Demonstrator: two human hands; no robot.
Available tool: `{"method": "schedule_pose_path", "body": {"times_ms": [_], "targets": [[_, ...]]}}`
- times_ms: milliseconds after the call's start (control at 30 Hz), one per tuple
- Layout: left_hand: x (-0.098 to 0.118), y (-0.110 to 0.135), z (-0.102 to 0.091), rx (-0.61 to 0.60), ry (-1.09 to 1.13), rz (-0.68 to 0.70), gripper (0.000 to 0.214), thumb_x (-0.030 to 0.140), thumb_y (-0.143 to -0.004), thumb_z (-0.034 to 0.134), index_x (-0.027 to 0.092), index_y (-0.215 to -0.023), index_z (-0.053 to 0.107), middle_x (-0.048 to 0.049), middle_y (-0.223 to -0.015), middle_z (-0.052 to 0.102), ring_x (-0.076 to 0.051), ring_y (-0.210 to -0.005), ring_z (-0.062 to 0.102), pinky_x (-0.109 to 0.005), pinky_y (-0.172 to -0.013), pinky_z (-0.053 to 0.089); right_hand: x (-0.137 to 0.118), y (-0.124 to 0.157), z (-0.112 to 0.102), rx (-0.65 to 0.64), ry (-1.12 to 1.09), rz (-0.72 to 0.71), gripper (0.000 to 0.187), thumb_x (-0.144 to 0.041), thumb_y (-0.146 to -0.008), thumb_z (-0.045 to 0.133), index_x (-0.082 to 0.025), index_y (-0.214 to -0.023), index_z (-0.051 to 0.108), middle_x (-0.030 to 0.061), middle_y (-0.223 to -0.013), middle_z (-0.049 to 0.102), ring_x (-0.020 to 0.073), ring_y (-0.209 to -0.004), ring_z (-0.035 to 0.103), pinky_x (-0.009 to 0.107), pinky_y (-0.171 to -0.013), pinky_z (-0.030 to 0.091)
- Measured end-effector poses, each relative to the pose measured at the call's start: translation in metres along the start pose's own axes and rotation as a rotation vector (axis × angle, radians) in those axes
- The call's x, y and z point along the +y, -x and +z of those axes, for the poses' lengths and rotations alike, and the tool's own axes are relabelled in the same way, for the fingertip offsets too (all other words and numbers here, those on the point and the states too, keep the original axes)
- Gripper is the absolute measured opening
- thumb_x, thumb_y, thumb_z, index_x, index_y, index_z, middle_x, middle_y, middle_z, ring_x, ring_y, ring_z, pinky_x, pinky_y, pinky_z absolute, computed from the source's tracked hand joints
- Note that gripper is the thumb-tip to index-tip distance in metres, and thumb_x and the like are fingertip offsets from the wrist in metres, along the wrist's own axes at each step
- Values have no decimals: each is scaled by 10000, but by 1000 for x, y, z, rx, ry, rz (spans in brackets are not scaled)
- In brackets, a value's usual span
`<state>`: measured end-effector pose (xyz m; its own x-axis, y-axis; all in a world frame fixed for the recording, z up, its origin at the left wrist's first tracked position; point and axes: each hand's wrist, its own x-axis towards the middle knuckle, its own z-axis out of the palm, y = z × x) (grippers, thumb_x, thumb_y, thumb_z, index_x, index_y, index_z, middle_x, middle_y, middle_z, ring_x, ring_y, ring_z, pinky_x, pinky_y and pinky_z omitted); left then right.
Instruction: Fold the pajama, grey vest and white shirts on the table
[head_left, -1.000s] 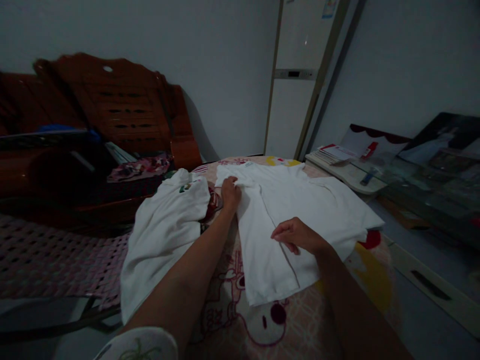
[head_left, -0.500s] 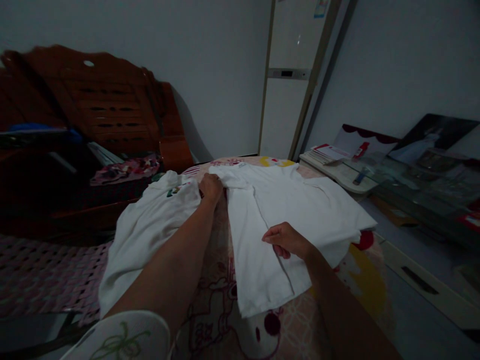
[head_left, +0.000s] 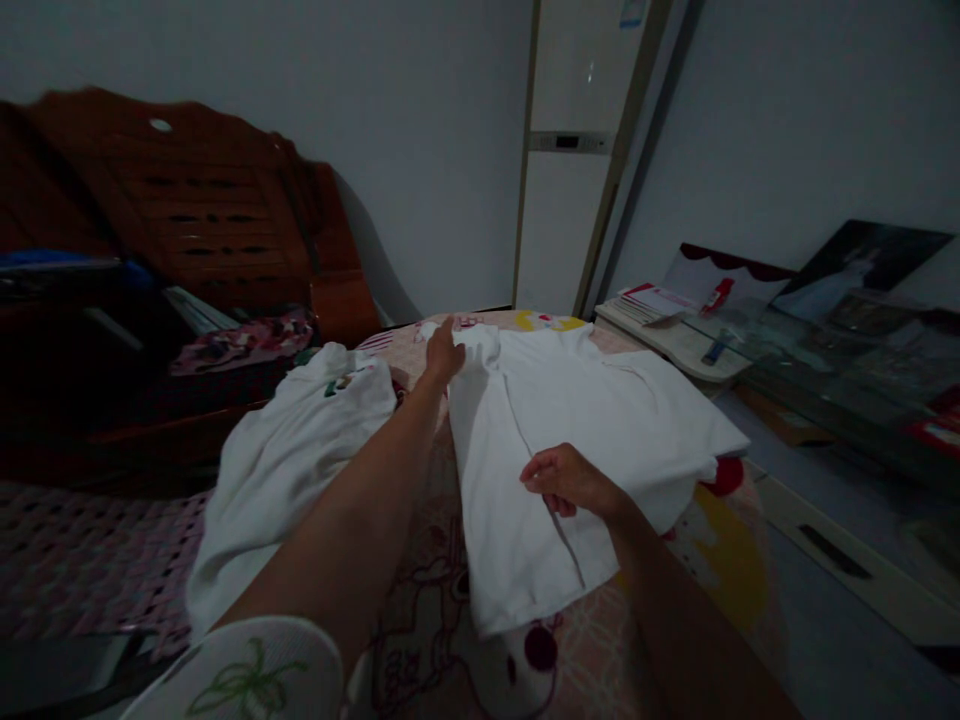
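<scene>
A white shirt (head_left: 600, 420) lies spread flat on a pink patterned cloth (head_left: 442, 640) over a table. My left hand (head_left: 442, 355) reaches to the shirt's far left corner near the collar, index finger out, the other fingers closed on the fabric edge. My right hand (head_left: 566, 480) rests on the shirt's near middle with fingers curled, pinching the fabric along a fold line. A second white garment (head_left: 292, 460) with a small green mark lies crumpled to the left of my left arm.
A dark red wooden bench (head_left: 202, 210) with a floral cloth (head_left: 240, 340) stands at the left. A tall white cabinet unit (head_left: 570, 160) stands against the back wall. Papers and framed pictures (head_left: 825, 300) lie on a low surface at the right.
My left hand has moved farther away along the shirt's left edge toward the collar. The right hand has stayed on the shirt's middle. The view has shifted slightly.
</scene>
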<state>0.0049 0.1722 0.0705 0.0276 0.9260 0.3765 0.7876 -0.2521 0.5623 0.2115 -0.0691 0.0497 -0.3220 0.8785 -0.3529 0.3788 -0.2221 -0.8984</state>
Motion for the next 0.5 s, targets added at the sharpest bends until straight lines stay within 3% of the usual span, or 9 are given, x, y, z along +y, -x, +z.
{"method": "schedule_pose_path", "body": {"times_ms": [67, 133, 233, 367, 500], "targets": [[-15, 17, 0, 59, -66, -190, 553, 130, -831, 503, 82, -1381, 472, -201, -1351, 584, -278, -1295, 524, -376, -1085, 384, -2, 1, 2, 41, 21, 3, 183, -261, -768, 630, -140, -905, 617, -66, -473, 543, 65, -355, 459, 166, -358, 351], [-26, 31, 0, 41, -101, -275, 485, 192, -859, 507, 80, -1331, 519, -201, -1257, 642, -291, -1233, 574, -388, -1049, 406, -3, 2, 5, 105, 46, -13, 180, -227, -730, 662, -148, -885, 617, -72, -514, 532, 59, -398, 471, 160, -382, 359], [-32, 43, 3, -6, -94, -243, 482, 262, -862, 550, 117, -1322, 543, -168, -1189, 686, -282, -1181, 609, -370, -1026, 420, -3, 1, 8, 166, 116, -72, 172, -175, -684, 689, -154, -840, 621, -86, -535, 482, 48, -436, 446, 155, -401, 334], [-30, 39, 9, 7, -82, -219, 520, 234, -826, 584, 157, -1338, 543, -139, -1188, 694, -266, -1145, 623, -341, -973, 452, 2, -2, 8, 158, 182, -123, 153, -146, -683, 669, -152, -828, 622, -96, -504, 433, 48, -420, 399, 164, -396, 293], [-29, 27, 13, -16, -91, -242, 368, 115, -796, 538, 172, -1127, 688, -115, -1163, 706, -249, -1108, 633, -326, -936, 469, 9, -5, 4, 117, 143, -127, 213, -154, -664, 676, -153, -871, 627, -105, -504, 411, 52, -414, 390, 167, -389, 305]]}}
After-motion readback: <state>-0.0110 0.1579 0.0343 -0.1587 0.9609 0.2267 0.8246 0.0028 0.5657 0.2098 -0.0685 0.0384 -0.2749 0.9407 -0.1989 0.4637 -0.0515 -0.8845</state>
